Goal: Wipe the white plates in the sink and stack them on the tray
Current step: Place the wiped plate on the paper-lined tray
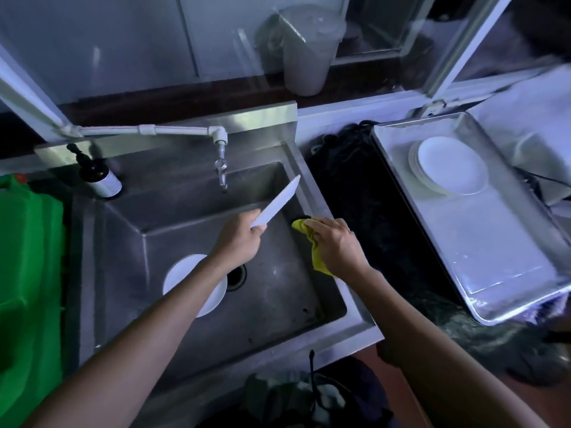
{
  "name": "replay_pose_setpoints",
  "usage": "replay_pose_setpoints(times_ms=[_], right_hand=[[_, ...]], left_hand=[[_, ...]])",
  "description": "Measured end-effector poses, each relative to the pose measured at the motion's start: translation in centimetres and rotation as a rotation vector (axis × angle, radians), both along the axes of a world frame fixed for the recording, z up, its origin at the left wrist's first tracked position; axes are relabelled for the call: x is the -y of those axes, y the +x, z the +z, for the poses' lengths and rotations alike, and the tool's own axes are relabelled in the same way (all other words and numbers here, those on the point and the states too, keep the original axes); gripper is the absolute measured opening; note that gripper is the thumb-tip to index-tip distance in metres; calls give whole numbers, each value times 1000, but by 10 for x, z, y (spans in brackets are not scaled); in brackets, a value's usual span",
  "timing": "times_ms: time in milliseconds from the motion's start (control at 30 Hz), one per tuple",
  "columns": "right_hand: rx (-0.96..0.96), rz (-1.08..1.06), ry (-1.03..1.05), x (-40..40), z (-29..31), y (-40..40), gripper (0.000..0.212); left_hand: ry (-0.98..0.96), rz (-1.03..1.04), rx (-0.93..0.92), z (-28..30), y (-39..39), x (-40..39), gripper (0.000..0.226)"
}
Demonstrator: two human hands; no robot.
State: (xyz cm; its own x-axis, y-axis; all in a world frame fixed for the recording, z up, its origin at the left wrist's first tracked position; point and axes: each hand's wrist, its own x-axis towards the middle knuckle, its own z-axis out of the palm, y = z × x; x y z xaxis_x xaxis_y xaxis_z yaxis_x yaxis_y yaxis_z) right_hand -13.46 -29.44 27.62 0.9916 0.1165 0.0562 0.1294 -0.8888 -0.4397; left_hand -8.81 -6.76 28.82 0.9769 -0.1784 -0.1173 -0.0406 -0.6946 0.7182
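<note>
Over the steel sink (pixel 191 211), the left hand (pixel 239 239) grips a white plate (pixel 276 202) edge-on, tilted upward; the right hand (pixel 335 245) clutches a yellow cloth (pixel 316 257) just beside it. Another plate (pixel 185 273) lies near the drain. More plates (pixel 449 165) sit stacked on the tray (pixel 494 257), right.

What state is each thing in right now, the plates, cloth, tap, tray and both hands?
left hand: grips held plate
held plate: edge-on, tilted, above sink
right hand: grips yellow cloth
yellow cloth: bunched, apart from held plate
sink plate: flat on sink floor
plate stack: stacked on tray
tap: no water visible
</note>
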Motion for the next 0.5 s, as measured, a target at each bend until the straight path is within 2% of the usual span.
replay_pose_setpoints(times_ms=[100,133,200,233,500], right_hand=[[-25,-74,-28,28,2,3,38],[-32,-89,-42,40,3,4,39],[-27,-105,-47,66,6,6,43],[-19,-116,-36,80,8,7,44],[111,-181,106,203,20,19,51]], left_hand=[[111,-126,147,8,13,26,14],[119,-168,205,10,18,36,18],[134,-250,252,19,31,61,45],[152,-277,261,22,38,75,52],[279,-416,420,26,84,218,59]])
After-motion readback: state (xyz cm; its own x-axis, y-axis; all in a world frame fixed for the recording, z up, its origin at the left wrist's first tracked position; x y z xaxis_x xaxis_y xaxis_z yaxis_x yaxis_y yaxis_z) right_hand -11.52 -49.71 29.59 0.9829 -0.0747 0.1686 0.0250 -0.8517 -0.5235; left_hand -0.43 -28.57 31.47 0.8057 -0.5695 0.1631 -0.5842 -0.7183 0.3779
